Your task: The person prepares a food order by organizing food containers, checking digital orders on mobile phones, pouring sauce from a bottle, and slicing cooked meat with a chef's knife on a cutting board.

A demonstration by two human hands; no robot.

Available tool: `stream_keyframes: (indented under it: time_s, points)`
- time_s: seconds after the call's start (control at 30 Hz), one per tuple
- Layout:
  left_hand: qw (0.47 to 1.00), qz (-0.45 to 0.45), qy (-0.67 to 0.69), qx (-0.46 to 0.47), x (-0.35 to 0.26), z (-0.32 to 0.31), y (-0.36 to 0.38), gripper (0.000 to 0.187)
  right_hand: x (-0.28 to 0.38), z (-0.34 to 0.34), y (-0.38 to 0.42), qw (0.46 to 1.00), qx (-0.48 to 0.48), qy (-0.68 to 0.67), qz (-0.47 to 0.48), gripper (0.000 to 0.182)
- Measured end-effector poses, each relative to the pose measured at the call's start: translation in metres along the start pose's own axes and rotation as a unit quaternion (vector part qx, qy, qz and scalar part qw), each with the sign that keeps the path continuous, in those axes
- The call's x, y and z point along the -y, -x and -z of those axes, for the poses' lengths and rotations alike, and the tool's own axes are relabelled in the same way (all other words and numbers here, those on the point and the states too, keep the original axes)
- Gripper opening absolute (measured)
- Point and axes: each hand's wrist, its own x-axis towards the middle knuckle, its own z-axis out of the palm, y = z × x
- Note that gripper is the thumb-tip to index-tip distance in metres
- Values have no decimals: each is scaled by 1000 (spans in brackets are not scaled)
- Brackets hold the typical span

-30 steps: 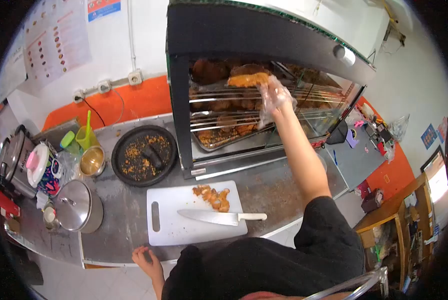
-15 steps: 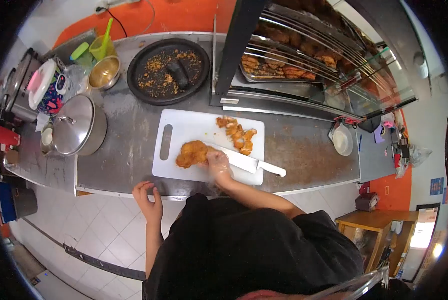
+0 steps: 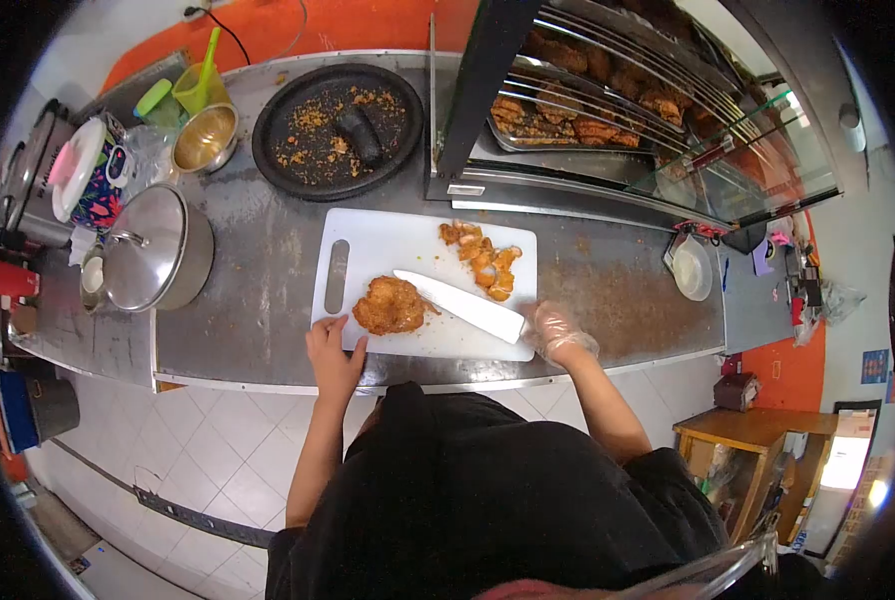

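A white cutting board (image 3: 393, 235) lies on the metal counter. On its left half sits a browned piece of fried chicken (image 3: 390, 306); several cut chicken pieces (image 3: 486, 258) are at its upper right. A large knife (image 3: 473, 310) lies flat across the board, its tip close to the whole piece. My right hand (image 3: 558, 330), in a clear plastic glove, is closed around the knife's handle, which it mostly hides. My bare left hand (image 3: 335, 352) is at the board's lower left corner, thumb apart from the fingers, fingertips at the edge.
A round black tray (image 3: 268, 165) with crumbs and a dark object stands behind the board. A glass display case (image 3: 468, 190) holding cooked meat is at the back right. To the left are a lidded pot (image 3: 193, 255) and a metal bowl (image 3: 206, 140). A white bowl (image 3: 690, 272) sits right.
My right hand has left the chicken and moved right to the knife's handle. My left hand has moved up and right to the board's corner.
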Motion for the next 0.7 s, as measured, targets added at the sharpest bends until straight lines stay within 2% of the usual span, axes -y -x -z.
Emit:
stream_keyframes:
  time_s: [0.07,0.13,0.23,0.3,0.37,0.4,0.43,0.47,0.5,0.57,0.6,0.67,0.7]
  points:
    - [999,-23,-5,24,1,-5,-13,41,-3,-6,4,1000,24,-18,4,37]
    - [999,-27,-4,45,5,-10,-21,40,9,8,29,983,4,-147,110,34]
    - [996,-45,-4,81,2,-16,-33,38,11,17,40,987,32,-129,89,41]
    - [993,-62,-4,99,-4,-18,-42,36,25,33,52,989,18,-121,89,39]
    - [994,-81,7,76,-15,-20,-54,31,48,47,57,990,3,-116,85,38]
    - [993,-85,8,81,-21,-21,-62,31,63,52,54,992,27,-108,56,35]
    - [995,-90,28,20,-28,-23,-71,28,76,53,52,993,51,-100,27,33]
    - [993,-94,49,-42,-35,-25,-80,25,82,46,49,997,33,-52,44,28]
    - [993,-97,52,-38,-43,-27,-92,25,87,43,45,997,33,-54,38,28]
    - [973,-202,94,-54,-58,-35,-116,20,95,40,36,994,101,-22,42,25]
    - [973,-203,96,-50,-60,-46,-128,20,94,37,32,993,107,-21,54,25]
    - [965,-234,105,61,-56,-73,-144,17,94,38,30,992,102,-9,76,25]
    - [964,-235,105,62,-55,-82,-143,17,93,39,28,990,97,5,101,25]
